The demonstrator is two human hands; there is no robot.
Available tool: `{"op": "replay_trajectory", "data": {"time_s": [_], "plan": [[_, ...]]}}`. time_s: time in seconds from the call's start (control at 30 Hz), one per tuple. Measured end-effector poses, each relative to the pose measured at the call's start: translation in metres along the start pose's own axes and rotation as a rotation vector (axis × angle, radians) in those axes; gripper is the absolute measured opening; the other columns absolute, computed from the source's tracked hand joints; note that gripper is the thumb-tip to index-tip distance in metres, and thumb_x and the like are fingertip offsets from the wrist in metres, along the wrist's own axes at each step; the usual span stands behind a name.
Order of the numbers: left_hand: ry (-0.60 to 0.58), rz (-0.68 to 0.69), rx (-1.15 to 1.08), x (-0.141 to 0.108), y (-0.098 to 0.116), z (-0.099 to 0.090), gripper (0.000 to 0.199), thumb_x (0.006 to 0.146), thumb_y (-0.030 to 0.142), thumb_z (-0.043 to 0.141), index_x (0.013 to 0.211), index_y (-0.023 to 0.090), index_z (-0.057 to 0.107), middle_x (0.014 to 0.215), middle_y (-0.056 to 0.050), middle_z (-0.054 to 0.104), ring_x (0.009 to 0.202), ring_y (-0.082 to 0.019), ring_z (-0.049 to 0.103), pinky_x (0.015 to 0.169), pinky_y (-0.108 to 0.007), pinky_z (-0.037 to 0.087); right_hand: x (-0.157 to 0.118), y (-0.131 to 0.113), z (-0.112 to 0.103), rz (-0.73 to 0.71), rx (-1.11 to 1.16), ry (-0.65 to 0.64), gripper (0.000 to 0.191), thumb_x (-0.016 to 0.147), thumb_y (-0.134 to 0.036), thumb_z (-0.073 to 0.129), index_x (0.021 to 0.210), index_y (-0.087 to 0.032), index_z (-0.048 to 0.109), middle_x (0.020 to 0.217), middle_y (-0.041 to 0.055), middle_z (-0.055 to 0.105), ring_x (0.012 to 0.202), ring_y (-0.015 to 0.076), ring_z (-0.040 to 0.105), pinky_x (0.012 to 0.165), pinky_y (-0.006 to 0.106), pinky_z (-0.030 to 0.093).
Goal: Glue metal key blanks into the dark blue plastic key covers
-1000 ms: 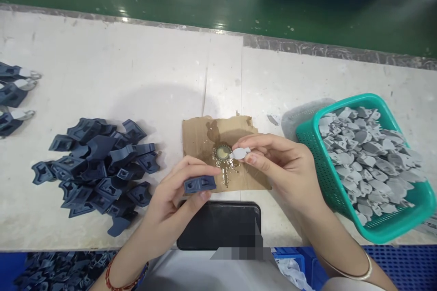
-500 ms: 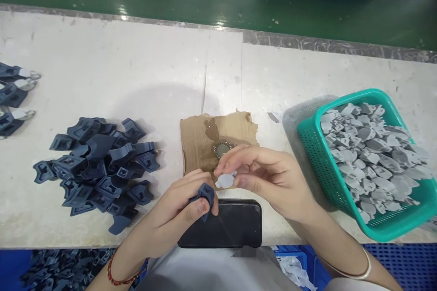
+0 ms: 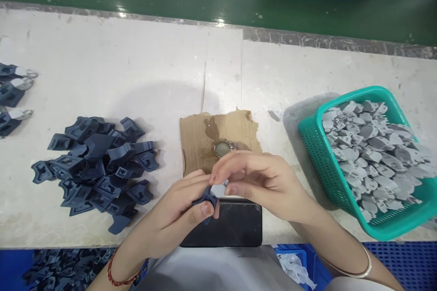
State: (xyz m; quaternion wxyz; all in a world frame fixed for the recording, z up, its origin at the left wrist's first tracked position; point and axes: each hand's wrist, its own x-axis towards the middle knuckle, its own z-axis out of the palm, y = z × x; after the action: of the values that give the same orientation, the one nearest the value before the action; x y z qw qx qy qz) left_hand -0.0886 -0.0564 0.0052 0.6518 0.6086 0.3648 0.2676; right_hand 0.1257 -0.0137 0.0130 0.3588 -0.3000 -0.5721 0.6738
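My left hand is closed around a dark blue plastic part, with its thumb pressed on the near side. Between the thumb and fingers of my right hand is a small light grey plastic piece. The grey piece meets the top of the blue part; whether it sits inside it I cannot tell. Just beyond my fingers, a small round metal-rimmed dish rests on a torn piece of brown cardboard. Under my hands lies a black phone.
To the left is a pile of dark blue parts; farther left, several blue parts with grey pieces and metal rings. A green basket of grey pieces stands at the right. Blue crates sit below the table edge.
My right hand has moved left and slightly down, bringing the grey piece from beside the blue part onto it. The blue part has tilted in my left hand.
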Motion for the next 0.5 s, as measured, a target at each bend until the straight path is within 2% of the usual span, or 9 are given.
{"op": "replay_trajectory", "data": {"time_s": [0.13, 0.33, 0.5], "plan": [[-0.013, 0.003, 0.010, 0.0009, 0.0001, -0.0009, 0.041, 0.108, 0.045, 0.040, 0.083, 0.020, 0.062, 0.081, -0.004, 0.062, 0.082, -0.021, 0.054, 0.082, -0.031, 0.044, 0.0005, -0.0009, -0.0021, -0.035, -0.046, -0.027, 0.013, 0.092, -0.011, 0.073, 0.099, -0.021, 0.078, 0.098, 0.0027, 0.078, 0.096, 0.0159, 0.076, 0.081, 0.025, 0.064], [-0.039, 0.001, 0.017, -0.0006, -0.0006, -0.0024, 0.041, 0.108, 0.043, 0.040, 0.084, 0.020, 0.063, 0.080, -0.003, 0.060, 0.087, -0.021, 0.054, 0.083, -0.030, 0.043, 0.0011, -0.0044, -0.0024, 0.016, -0.053, -0.061, 0.011, 0.092, -0.011, 0.074, 0.098, -0.020, 0.078, 0.096, 0.0023, 0.077, 0.092, 0.0141, 0.076, 0.075, 0.021, 0.063], [-0.031, -0.054, -0.034, -0.0023, -0.0020, -0.0025, 0.043, 0.107, 0.046, 0.043, 0.081, 0.020, 0.065, 0.081, -0.005, 0.061, 0.087, -0.022, 0.056, 0.083, -0.030, 0.044, 0.0017, -0.0051, 0.0001, -0.075, -0.178, -0.049, 0.009, 0.095, -0.013, 0.072, 0.101, -0.018, 0.076, 0.096, 0.0020, 0.077, 0.090, 0.0116, 0.074, 0.077, 0.021, 0.060]]}}
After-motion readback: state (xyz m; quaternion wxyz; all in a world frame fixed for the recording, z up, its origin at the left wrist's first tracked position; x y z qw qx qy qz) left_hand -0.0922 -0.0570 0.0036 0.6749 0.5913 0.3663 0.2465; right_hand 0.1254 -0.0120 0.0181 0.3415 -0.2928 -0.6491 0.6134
